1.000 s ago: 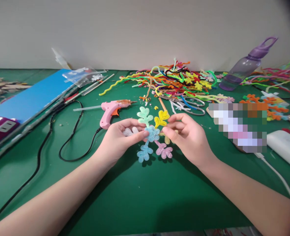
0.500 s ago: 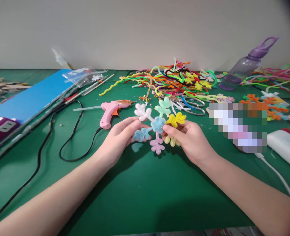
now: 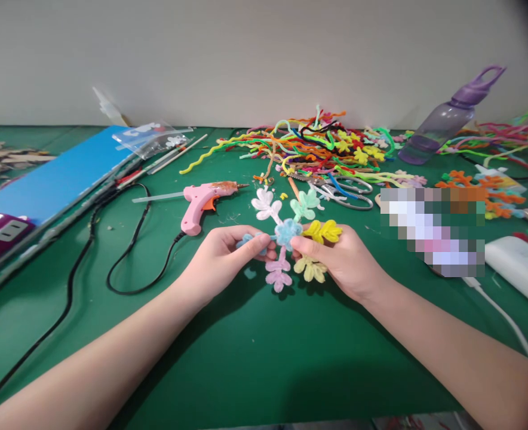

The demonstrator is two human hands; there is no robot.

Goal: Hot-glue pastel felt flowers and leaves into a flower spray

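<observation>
Between my two hands, above the green table (image 3: 255, 370), is a pipe-cleaner snowflake (image 3: 288, 233). Its blue flower-shaped centre carries several looped arms in white, mint, yellow, pale yellow, pink and blue. My left hand (image 3: 235, 248) pinches the blue arm at the left, which the fingers partly cover. On the other side my right hand (image 3: 335, 254) grips near the centre, thumb on its lower right edge, with the yellow arms over the fingers. A pink glue gun (image 3: 199, 203) with a clear glue stick in its back lies beyond my left hand.
Behind the snowflake, scissors (image 3: 353, 194) lie before a heap of coloured pipe cleaners (image 3: 309, 143). A purple bottle (image 3: 443, 128) stands at the back right. Further right are a blurred-out phone (image 3: 434, 233) and a white power bank (image 3: 521, 272). A blue board (image 3: 62, 167) lies left.
The snowflake has turned slightly and sunk a little towards me. My left thumb now presses over the blue arm, which showed more openly before.
</observation>
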